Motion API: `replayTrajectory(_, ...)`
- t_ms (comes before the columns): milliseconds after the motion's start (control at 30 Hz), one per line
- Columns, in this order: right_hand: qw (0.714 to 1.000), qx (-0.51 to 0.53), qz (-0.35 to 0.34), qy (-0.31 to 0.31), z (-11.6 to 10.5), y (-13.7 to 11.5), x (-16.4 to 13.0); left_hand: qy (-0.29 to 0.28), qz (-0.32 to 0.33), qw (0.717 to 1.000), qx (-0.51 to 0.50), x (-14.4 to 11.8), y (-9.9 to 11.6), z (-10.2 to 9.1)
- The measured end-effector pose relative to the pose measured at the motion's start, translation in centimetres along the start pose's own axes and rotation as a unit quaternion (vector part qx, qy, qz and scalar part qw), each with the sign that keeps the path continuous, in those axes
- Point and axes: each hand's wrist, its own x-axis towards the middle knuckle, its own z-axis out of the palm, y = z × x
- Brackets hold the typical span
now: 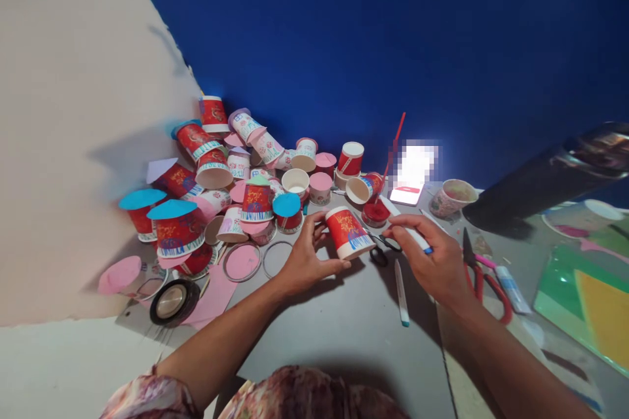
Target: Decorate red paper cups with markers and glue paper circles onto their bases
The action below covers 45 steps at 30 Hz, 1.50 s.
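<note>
My left hand [312, 252] is closed around a red paper cup [350, 232], tilted on its side, with yellow drawing and blue marks along its white rim. In my right hand [432, 258] is a white marker pen [415, 236] with a blue end, pointing up and left. The pen is apart from the cup. Black-handled scissors [378, 256] lie on the table behind and between the hands, partly hidden. A second white marker [401, 294] with a teal end lies just left of my right hand.
Several decorated paper cups [175, 226] crowd the left and back, some stacked. A tape roll [171, 301] sits front left. At the right are red-handled pliers [479, 278], a patterned cup [452, 198], a dark bottle [535, 177] and a green folder [560, 301]. A lit phone [413, 177] leans behind.
</note>
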Motion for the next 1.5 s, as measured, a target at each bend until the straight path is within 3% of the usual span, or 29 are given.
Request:
replayTrajectory(167,1.000,-0.007,-0.013,-0.011,0.4,0.2,-0.4,0.010,0.011,1.000,-0.001,0.2,0.0,0.0)
replayTrajectory(400,0.996,0.080,-0.018,0.031,0.2,0.7,-0.9,-0.006,0.121,0.980,0.156,-0.1,0.2,0.5)
replayTrajectory(733,0.994,0.104,0.006,0.042,-0.1,0.1,-0.8,-0.033,0.133,0.976,0.171,-0.2,0.1,0.4)
replayTrajectory(900,0.988,0.148,0.049,0.008,0.5,0.0,-0.4,-0.003,0.080,0.992,0.096,0.0,0.3,0.5)
replayTrajectory(1067,0.994,0.084,0.057,-0.042,1.2,-0.8,-1.1,0.048,0.023,0.998,0.035,0.2,-0.1,0.3)
replayTrajectory(1200,0.997,0.062,0.033,-0.039,1.7,-0.9,-1.6,0.053,0.026,0.998,0.036,0.1,-0.1,0.5)
replayTrajectory(1400,0.989,0.103,0.088,-0.052,2.2,-0.7,-1.7,0.086,0.069,0.987,0.116,-0.1,0.0,0.9)
replayTrajectory(1500,0.991,0.089,0.079,-0.062,2.5,-0.8,-1.9,0.116,0.094,0.974,0.172,-0.2,-0.5,1.0)
